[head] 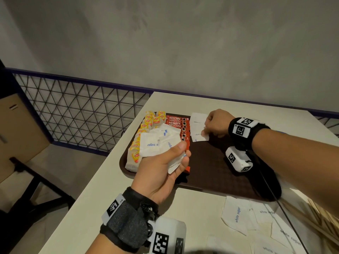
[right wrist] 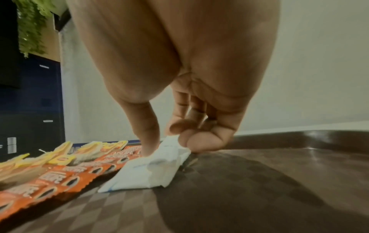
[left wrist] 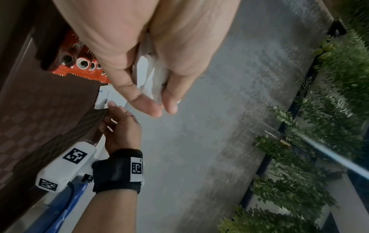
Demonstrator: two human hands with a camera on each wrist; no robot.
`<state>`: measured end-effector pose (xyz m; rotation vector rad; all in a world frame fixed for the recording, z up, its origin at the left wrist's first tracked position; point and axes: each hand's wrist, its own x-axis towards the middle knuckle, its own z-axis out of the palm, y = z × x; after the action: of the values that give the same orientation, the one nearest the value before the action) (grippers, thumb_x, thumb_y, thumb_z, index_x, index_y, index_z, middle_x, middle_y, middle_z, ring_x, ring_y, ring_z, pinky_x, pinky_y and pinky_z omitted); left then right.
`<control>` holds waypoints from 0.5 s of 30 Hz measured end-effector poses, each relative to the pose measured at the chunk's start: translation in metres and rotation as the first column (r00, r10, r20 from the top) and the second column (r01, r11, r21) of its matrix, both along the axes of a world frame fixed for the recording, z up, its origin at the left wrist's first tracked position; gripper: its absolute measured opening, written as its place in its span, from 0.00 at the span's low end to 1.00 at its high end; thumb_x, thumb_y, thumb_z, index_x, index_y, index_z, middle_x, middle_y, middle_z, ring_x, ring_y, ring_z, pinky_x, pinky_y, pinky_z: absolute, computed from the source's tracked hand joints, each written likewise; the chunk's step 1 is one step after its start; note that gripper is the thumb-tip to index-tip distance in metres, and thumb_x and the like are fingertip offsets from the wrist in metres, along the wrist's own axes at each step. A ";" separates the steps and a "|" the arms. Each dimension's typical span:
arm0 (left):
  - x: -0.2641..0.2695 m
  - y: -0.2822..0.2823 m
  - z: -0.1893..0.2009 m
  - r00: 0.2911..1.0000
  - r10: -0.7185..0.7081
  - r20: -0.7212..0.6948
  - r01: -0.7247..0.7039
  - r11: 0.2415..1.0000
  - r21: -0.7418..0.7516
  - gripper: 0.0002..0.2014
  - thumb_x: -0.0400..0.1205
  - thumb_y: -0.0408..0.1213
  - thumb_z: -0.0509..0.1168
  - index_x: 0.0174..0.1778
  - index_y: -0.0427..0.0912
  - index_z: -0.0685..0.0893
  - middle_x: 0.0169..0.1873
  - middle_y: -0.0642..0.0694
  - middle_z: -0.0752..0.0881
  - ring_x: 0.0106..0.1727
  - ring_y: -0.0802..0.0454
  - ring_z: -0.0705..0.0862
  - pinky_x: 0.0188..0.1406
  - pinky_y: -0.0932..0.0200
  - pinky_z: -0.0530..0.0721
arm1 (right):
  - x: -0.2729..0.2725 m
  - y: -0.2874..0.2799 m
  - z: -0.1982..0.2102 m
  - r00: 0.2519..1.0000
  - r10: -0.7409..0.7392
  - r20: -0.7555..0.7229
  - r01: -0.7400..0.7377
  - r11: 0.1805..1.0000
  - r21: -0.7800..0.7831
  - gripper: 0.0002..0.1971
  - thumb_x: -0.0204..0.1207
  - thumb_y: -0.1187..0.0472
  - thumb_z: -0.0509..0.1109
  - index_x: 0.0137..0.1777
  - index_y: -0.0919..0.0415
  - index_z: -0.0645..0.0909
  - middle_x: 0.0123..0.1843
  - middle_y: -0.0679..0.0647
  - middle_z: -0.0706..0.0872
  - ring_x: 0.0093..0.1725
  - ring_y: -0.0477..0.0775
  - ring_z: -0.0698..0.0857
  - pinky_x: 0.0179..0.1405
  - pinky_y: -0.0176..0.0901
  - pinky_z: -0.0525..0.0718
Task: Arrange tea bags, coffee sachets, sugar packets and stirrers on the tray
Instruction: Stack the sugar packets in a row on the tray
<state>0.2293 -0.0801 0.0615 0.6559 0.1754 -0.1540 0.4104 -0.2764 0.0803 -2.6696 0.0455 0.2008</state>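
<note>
On the dark brown plastic tray [head: 211, 162], yellow-tagged tea bags [head: 146, 125] line its 9 o'clock edge beside red coffee sachets [head: 177, 123]. The left hand [head: 161, 169] grips a fan of white paper sugar packets [head: 157, 142]. The right hand [head: 216, 123] pinches two sugar packets [head: 197, 125] lying at the tray's 12 o'clock. More loose white packets [head: 256, 222] and wooden stirrers [head: 322, 219] lie on the cream tabletop [head: 110, 198] at 5 o'clock.

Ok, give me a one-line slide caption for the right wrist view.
Right hand pinches a white sugar packet on the brown tray, beside the coffee sachets.
</note>
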 end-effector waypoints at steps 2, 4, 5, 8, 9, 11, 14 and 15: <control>0.000 0.000 0.000 1.000 0.000 0.006 0.000 1.000 0.004 0.26 0.72 0.24 0.76 0.68 0.34 0.86 0.49 0.37 0.92 0.41 0.47 0.92 0.33 0.62 0.91 | 0.001 0.002 0.002 0.995 0.070 0.065 -0.069 0.997 -0.016 0.13 0.70 0.58 0.86 0.52 0.58 0.89 0.43 0.51 0.89 0.42 0.52 0.86 0.38 0.45 0.85; 0.000 0.000 0.000 1.000 0.003 0.006 -0.003 1.000 0.008 0.25 0.73 0.24 0.76 0.69 0.35 0.86 0.50 0.37 0.92 0.41 0.47 0.92 0.32 0.62 0.91 | 0.000 0.006 0.001 0.985 0.164 0.053 -0.160 0.984 -0.082 0.14 0.70 0.56 0.86 0.54 0.54 0.91 0.48 0.48 0.88 0.47 0.51 0.85 0.44 0.42 0.79; -0.001 0.000 0.000 1.000 0.004 0.003 -0.004 1.000 0.009 0.26 0.73 0.24 0.76 0.69 0.35 0.86 0.50 0.37 0.92 0.41 0.47 0.92 0.32 0.62 0.91 | -0.001 0.008 0.000 0.980 0.198 0.030 -0.193 0.973 -0.128 0.17 0.70 0.55 0.87 0.57 0.53 0.91 0.51 0.48 0.88 0.50 0.51 0.85 0.49 0.42 0.80; 0.000 -0.001 -0.001 1.000 0.009 -0.005 -0.009 1.000 0.010 0.26 0.76 0.23 0.75 0.72 0.36 0.84 0.53 0.36 0.92 0.42 0.46 0.92 0.32 0.61 0.91 | -0.001 0.011 -0.006 0.977 0.214 -0.009 -0.212 0.958 -0.196 0.23 0.70 0.53 0.87 0.64 0.55 0.91 0.59 0.51 0.89 0.56 0.52 0.85 0.59 0.43 0.82; 0.000 0.000 -0.001 1.000 0.014 -0.008 -0.014 1.000 0.005 0.27 0.76 0.22 0.75 0.73 0.36 0.84 0.54 0.36 0.92 0.42 0.46 0.92 0.32 0.61 0.91 | 0.001 0.011 -0.008 0.978 0.210 -0.004 -0.207 0.959 -0.194 0.23 0.70 0.53 0.87 0.65 0.56 0.90 0.61 0.52 0.90 0.57 0.52 0.85 0.60 0.43 0.82; 0.001 0.000 -0.002 1.000 0.020 -0.010 -0.020 1.000 -0.003 0.27 0.77 0.22 0.74 0.74 0.37 0.83 0.54 0.36 0.93 0.41 0.47 0.92 0.33 0.61 0.91 | 0.004 0.012 -0.010 0.979 0.202 0.014 -0.196 0.962 -0.191 0.24 0.70 0.53 0.87 0.66 0.57 0.90 0.62 0.53 0.91 0.58 0.53 0.87 0.60 0.42 0.82; 0.001 0.001 -0.002 1.000 0.019 -0.006 -0.019 1.000 -0.013 0.28 0.77 0.22 0.74 0.75 0.38 0.82 0.55 0.37 0.93 0.41 0.47 0.92 0.34 0.61 0.92 | 0.009 0.013 -0.012 0.984 0.173 0.036 -0.163 0.969 -0.186 0.24 0.70 0.53 0.87 0.66 0.58 0.90 0.63 0.54 0.90 0.58 0.54 0.87 0.56 0.41 0.80; 0.001 0.001 -0.003 1.000 0.018 -0.005 -0.018 1.000 -0.014 0.28 0.77 0.22 0.74 0.75 0.38 0.82 0.55 0.37 0.93 0.42 0.47 0.92 0.34 0.61 0.92 | 0.011 0.014 -0.012 0.986 0.164 0.040 -0.154 0.971 -0.185 0.24 0.70 0.53 0.87 0.66 0.58 0.90 0.64 0.54 0.91 0.57 0.53 0.86 0.55 0.41 0.80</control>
<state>0.2305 -0.0788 0.0588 0.6396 0.1849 -0.1400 0.4217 -0.2628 0.0682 -2.8610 -0.1762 0.1813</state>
